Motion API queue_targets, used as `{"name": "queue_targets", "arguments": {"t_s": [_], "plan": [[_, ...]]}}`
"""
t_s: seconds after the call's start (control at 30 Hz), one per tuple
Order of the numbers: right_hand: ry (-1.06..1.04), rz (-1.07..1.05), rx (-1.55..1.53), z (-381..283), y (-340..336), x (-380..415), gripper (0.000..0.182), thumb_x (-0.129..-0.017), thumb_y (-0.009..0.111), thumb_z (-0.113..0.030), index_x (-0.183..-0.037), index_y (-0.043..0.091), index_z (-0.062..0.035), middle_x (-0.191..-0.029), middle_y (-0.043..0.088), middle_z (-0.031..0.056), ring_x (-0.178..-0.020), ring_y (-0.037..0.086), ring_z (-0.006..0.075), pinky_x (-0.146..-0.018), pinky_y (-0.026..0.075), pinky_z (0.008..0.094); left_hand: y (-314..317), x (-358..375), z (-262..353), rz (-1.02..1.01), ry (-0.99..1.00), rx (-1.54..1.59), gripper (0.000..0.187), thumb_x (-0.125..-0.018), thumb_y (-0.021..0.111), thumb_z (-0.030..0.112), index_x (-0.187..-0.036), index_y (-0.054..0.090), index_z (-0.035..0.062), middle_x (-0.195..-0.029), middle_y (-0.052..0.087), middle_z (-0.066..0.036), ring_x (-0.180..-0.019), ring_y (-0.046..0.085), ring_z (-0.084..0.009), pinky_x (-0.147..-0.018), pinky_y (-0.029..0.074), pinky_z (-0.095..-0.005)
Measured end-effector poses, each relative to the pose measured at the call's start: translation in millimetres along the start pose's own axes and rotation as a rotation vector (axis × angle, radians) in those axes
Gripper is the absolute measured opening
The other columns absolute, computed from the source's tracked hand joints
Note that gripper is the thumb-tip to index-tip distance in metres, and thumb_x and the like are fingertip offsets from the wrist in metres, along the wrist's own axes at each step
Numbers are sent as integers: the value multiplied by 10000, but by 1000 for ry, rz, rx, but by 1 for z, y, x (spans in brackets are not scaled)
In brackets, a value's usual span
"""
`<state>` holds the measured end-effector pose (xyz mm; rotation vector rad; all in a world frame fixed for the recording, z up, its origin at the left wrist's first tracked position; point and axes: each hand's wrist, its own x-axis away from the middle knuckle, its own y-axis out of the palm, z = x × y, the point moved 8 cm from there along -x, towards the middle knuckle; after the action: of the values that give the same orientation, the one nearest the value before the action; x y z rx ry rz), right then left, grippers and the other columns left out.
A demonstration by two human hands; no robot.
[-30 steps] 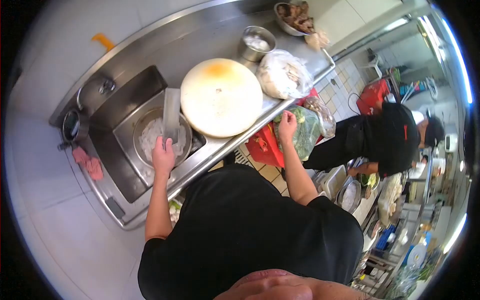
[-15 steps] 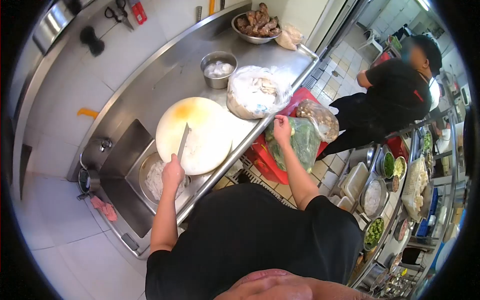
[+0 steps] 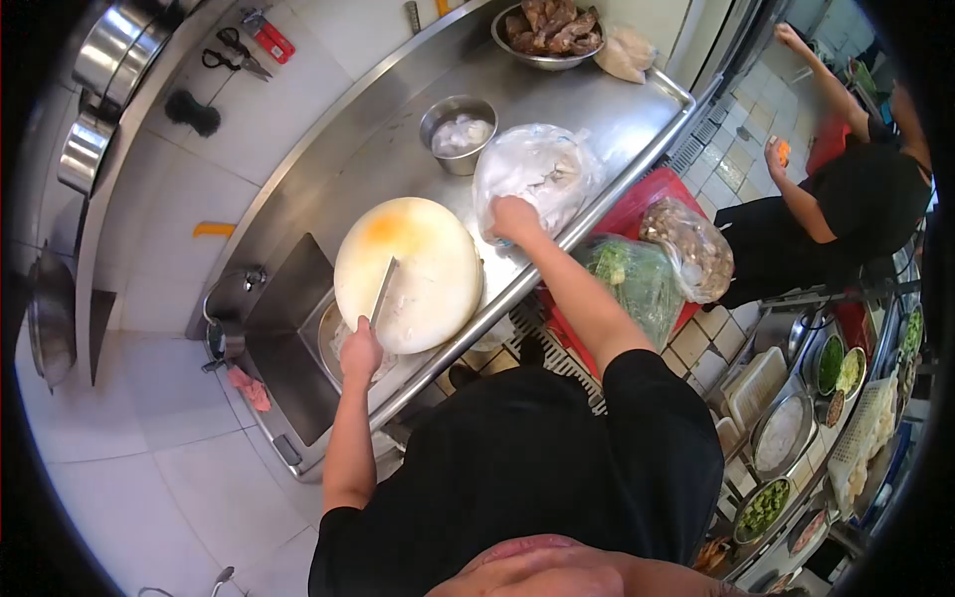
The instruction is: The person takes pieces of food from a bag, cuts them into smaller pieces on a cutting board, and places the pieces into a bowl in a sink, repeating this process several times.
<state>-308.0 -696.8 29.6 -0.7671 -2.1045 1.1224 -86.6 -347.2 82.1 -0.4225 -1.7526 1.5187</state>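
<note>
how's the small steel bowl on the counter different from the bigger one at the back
The small bowl is deep and straight-walled and holds something pale and white; the back bowl is wide and shallow, heaped with brown pieces. The small bowl stands mid-counter beside the white bag that the right hand touches; the back bowl stands at the counter's far end near the wall. Both are shiny metal, upright and untouched.

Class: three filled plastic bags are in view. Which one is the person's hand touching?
The white bag on the steel counter, under the right hand. The bags of greens and brown pieces sit untouched off the counter's edge.
</note>
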Motion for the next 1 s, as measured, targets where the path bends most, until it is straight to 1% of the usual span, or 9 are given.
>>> {"name": "queue_targets", "arguments": {"t_s": [0.1,0.13,0.23,0.53,0.63,0.77,0.83,0.87,1.0], "plan": [[-232,222,175,-25,-1,-7,427,-800,746,-287,-1198,703,-137,-1419,543,211,-1352,486,393,-1065,440,547,5,-1,1,10,-2,-5,247,-1011,509,239,-1190,496,70,-930,698,-295,-901,687,-489,-787,517,-608],[-225,52,197,-18,10,-19,561,-777,785,-428,-1288,660,-234,-1533,420,148,-1452,315,401,-1143,311,593,5,-1,1,11,-9,4,244,-1011,510,238,-1185,497,67,-929,697,-299,-901,687,-492,-788,518,-608],[-287,146,260,1,2,-24,697,-744,784,-552,-1353,617,-258,-1520,448,122,-1431,334,413,-1120,317,625,5,-1,1,-1,-34,13,246,-1013,515,246,-1178,499,65,-938,694,-308,-914,685,-495,-789,522,-604],[-65,300,39,79,-6,-2,604,-858,628,-656,-1354,612,-312,-1458,526,45,-1408,361,439,-1117,305,651,-1,3,2,13,-47,50,261,-1005,531,256,-1166,523,51,-956,677,-340,-928,664,-523,-813,518,-604],[-71,324,42,119,-15,8,522,-910,603,-565,-1355,616,-291,-1444,540,45,-1378,396,426,-1094,339,653,-6,7,6,8,-62,18,263,-1005,529,256,-1183,530,62,-952,684,-326,-924,670,-509,-811,525,-593],[-17,-119,168,161,-2,-30,440,-905,600,-350,-1327,626,-229,-1421,552,75,-1264,521,402,-1049,448,559,7,1,-4,11,-59,36,268,-1006,527,264,-1191,534,70,-962,690,-313,-925,675,-496,-809,528,-587],[105,368,1,137,-76,6,402,-912,572,-324,-1266,636,-144,-1335,598,162,-1196,577,416,-1010,487,527,7,-2,-5,18,-48,50,273,-1008,523,267,-1191,533,64,-976,692,-309,-940,675,-493,-823,523,-591],[122,384,62,127,-81,14,385,-903,571,-277,-1212,627,-54,-1242,632,220,-1156,615,417,-1001,489,531,5,-2,-3,23,-44,51,273,-1008,523,267,-1191,533,64,-976,692,-309,-940,675,-493,-823,523,-591],[296,392,207,163,-11,-28,350,-846,647,-244,-1098,679,-3,-1153,698,190,-1061,683,402,-975,513,507,6,-8,-6,10,-19,75,283,-997,517,245,-1213,522,62,-1013,688,-304,-983,674,-477,-848,519,-576]]}}
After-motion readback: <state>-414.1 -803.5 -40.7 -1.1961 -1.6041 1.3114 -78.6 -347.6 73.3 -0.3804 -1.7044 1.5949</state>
